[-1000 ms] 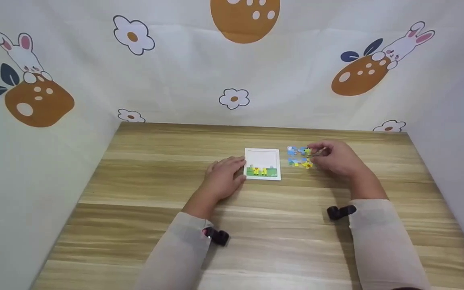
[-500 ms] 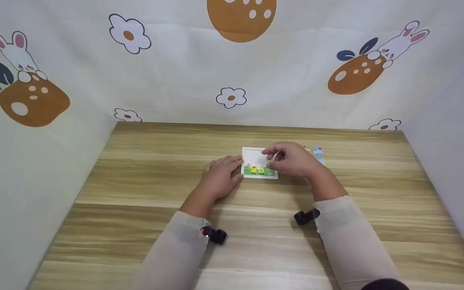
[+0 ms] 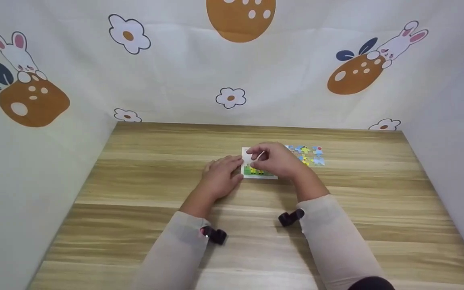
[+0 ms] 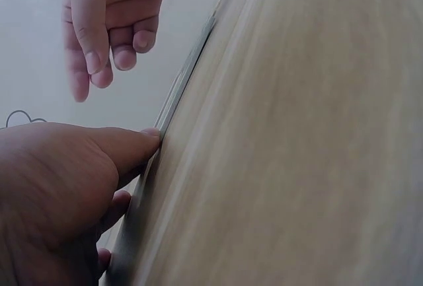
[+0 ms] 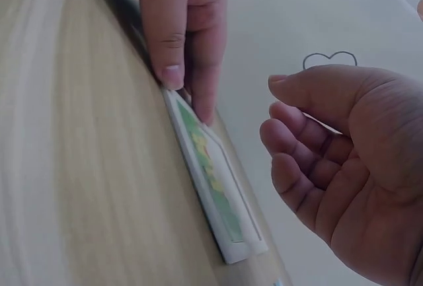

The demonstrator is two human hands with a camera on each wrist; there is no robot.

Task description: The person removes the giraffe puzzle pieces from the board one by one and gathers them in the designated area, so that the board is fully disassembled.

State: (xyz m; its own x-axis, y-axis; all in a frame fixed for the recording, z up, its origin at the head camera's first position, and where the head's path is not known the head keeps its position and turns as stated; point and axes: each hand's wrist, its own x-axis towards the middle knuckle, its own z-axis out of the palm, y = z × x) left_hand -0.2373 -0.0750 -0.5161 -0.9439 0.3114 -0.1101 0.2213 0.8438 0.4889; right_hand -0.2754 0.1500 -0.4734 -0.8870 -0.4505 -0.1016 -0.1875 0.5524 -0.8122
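Note:
A small square puzzle tray (image 3: 264, 177) with a white rim lies flat near the back of the table, a green strip with yellow figures along its near side. My left hand (image 3: 220, 175) rests at the tray's left edge. In the right wrist view its straight thumb and a finger (image 5: 206, 94) touch the rim of the tray (image 5: 225, 200). Over the tray hovers my right hand (image 3: 274, 159), fingers loosely bent. No piece shows between its thumb and fingers in the right wrist view (image 5: 357, 154).
Several blue and yellow puzzle pieces (image 3: 305, 150) lie right of the tray, partly behind the right hand. A pale wall cloth (image 3: 175, 80) with rabbits, flowers and orange fruit closes the table's back and sides. The wooden tabletop (image 3: 135, 173) extends all around.
My right hand has moved left from beside the puzzle pieces to over the tray, uncovering pieces at the right. My left hand stays at the tray's edge. The head view has shifted slightly.

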